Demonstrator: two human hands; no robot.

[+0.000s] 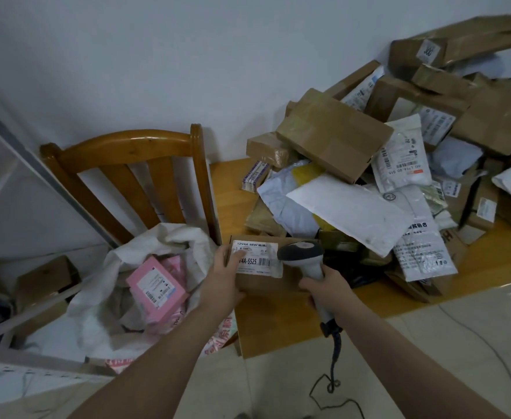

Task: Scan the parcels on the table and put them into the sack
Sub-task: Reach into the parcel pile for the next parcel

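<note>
The left hand (222, 278) grips the left end of a small brown cardboard box (264, 283), thumb lying across the edge of its white printed label (257, 257), fingers wrapped underneath. The right hand (328, 290) is closed around the handle of a grey handheld scanner (301, 252), whose dark head sits just beside the label's right edge, over the box. A black cable (335, 355) hangs from the bottom of the handle and curls on the pale tiled floor (429, 343).

The box is at the near left corner of a wooden table (278, 325) (whether it rests on the top or is lifted just clear cannot be told). Behind it and to the right, a pile of parcels (399, 164) covers the table: brown cartons, white and grey plastic mailers, and a large white padded envelope (347, 213) lying across the front, with a big taped carton (332, 134) tilted on top.

To the left of the table, a white woven sack (94, 297) stands open on the seat of a wooden chair (133, 146). A pink parcel (157, 287) with a white label lies inside it, near the mouth.
</note>
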